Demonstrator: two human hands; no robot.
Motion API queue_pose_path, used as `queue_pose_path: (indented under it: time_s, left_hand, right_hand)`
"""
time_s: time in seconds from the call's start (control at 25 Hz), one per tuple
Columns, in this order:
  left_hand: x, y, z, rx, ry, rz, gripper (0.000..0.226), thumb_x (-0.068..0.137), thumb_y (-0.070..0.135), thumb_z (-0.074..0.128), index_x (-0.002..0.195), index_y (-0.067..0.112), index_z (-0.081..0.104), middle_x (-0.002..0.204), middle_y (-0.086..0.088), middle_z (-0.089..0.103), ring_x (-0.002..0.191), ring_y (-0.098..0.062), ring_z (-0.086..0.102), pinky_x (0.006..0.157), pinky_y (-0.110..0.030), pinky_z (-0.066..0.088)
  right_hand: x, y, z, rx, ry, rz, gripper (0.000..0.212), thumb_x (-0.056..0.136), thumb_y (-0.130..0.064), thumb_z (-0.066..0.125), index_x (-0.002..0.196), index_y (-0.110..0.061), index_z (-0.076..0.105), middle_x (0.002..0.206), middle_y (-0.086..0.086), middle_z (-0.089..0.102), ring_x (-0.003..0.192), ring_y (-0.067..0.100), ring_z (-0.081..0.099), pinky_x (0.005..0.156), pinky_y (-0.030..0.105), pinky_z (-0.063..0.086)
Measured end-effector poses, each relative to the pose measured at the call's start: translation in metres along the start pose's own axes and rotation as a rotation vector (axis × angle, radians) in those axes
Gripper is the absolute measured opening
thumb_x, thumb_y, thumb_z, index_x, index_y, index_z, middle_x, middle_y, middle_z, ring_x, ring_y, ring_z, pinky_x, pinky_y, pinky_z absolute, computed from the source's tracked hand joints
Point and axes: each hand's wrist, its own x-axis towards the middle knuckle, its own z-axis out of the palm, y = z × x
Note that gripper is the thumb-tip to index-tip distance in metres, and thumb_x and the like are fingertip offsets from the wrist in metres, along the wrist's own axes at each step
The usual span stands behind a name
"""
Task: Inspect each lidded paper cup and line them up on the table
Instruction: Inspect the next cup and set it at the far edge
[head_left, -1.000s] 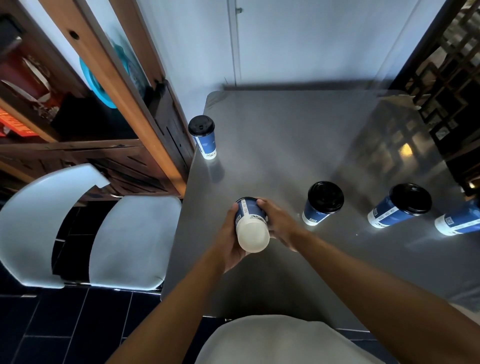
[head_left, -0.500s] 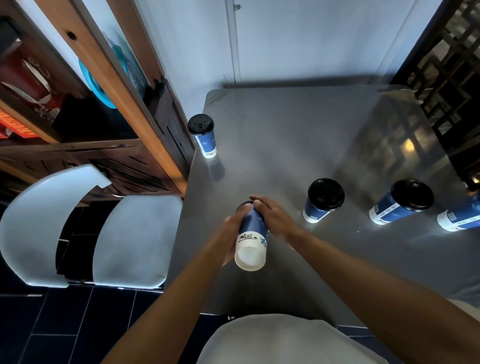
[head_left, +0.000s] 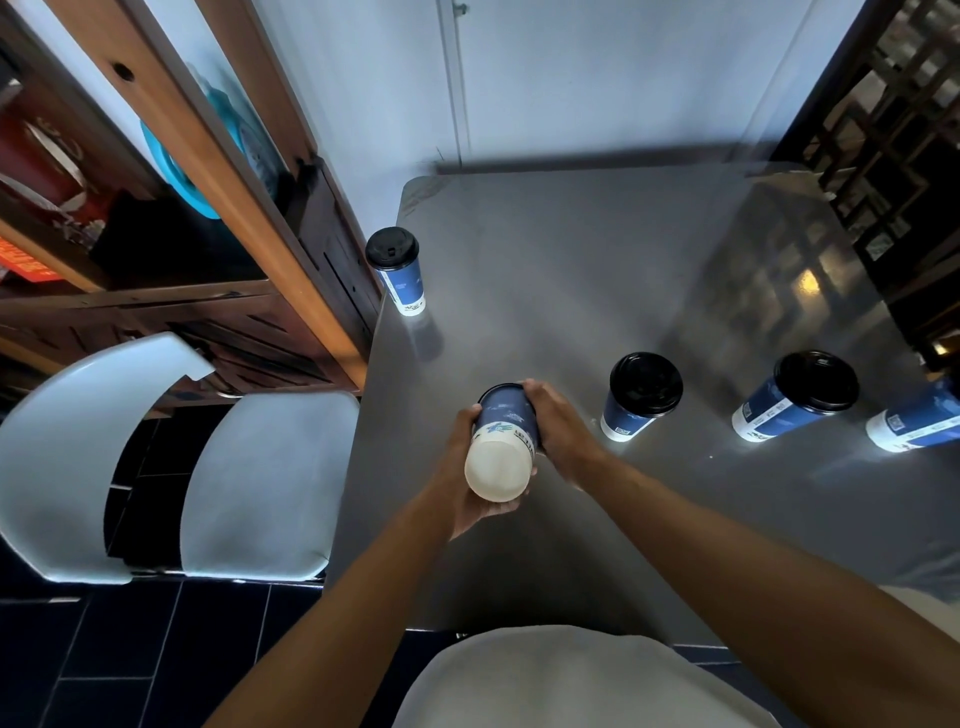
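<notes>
Hands grip one blue paper cup (head_left: 506, 441) above the gray table's (head_left: 571, 270) near edge, white base toward the camera: left hand (head_left: 467, 478) cupping the bottom, right hand (head_left: 558, 426) wrapped round its side. Beyond, three lidded cups (head_left: 641, 397) (head_left: 795, 397) (head_left: 914, 423) stand rightward; another cup (head_left: 397, 270) stands far left.

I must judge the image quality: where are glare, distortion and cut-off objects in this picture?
Head view: window glare on the table at right; wide-angle bending leans the standing cups; the rightmost cup is cropped; the held cup is sharp.
</notes>
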Motion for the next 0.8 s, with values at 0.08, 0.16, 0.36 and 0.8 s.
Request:
queue_pose_path:
  time_s: [0.08, 0.16, 0.36, 0.8]
  left_hand:
    - [-0.001, -0.001, -0.005, 0.068, 0.040, 0.082, 0.050, 0.097, 0.061, 0.048, 0.111, 0.018, 0.069, 0.088, -0.005, 0.073, 0.071, -0.021, 0.070, 0.059, -0.034, 0.057]
    - [-0.001, 0.003, -0.008, 0.088, 0.053, 0.169, 0.046, 0.095, 0.059, 0.055, 0.112, 0.019, 0.071, 0.091, -0.008, 0.075, 0.074, -0.023, 0.072, 0.061, -0.038, 0.059]
    - [-0.001, 0.007, -0.003, 0.008, -0.016, 0.220, 0.076, 0.074, 0.056, 0.075, 0.128, 0.005, 0.066, 0.102, -0.020, 0.074, 0.080, -0.032, 0.071, 0.075, -0.040, 0.060]
    - [-0.008, 0.009, -0.006, -0.171, -0.047, 0.059, 0.058, 0.093, 0.056, 0.051, 0.122, 0.008, 0.067, 0.109, -0.018, 0.069, 0.083, -0.033, 0.068, 0.051, -0.030, 0.058]
  right_hand:
    - [0.001, -0.002, -0.003, -0.020, -0.004, 0.029, 0.044, 0.093, -0.047, 0.046, 0.104, -0.008, 0.061, 0.102, 0.018, 0.066, 0.087, 0.026, 0.064, 0.084, 0.051, 0.057]
    - [0.001, -0.004, -0.005, -0.054, -0.031, 0.028, 0.041, 0.098, -0.040, 0.046, 0.111, -0.003, 0.062, 0.103, 0.017, 0.065, 0.086, 0.024, 0.063, 0.080, 0.045, 0.056]
    - [0.003, -0.007, -0.004, -0.142, -0.072, -0.028, 0.036, 0.103, -0.030, 0.045, 0.108, -0.001, 0.067, 0.109, 0.019, 0.069, 0.090, 0.022, 0.063, 0.085, 0.041, 0.054]
    - [0.000, -0.003, -0.004, -0.015, -0.092, 0.003, 0.032, 0.104, -0.034, 0.043, 0.105, -0.010, 0.064, 0.098, 0.014, 0.065, 0.087, 0.023, 0.061, 0.083, 0.041, 0.050]
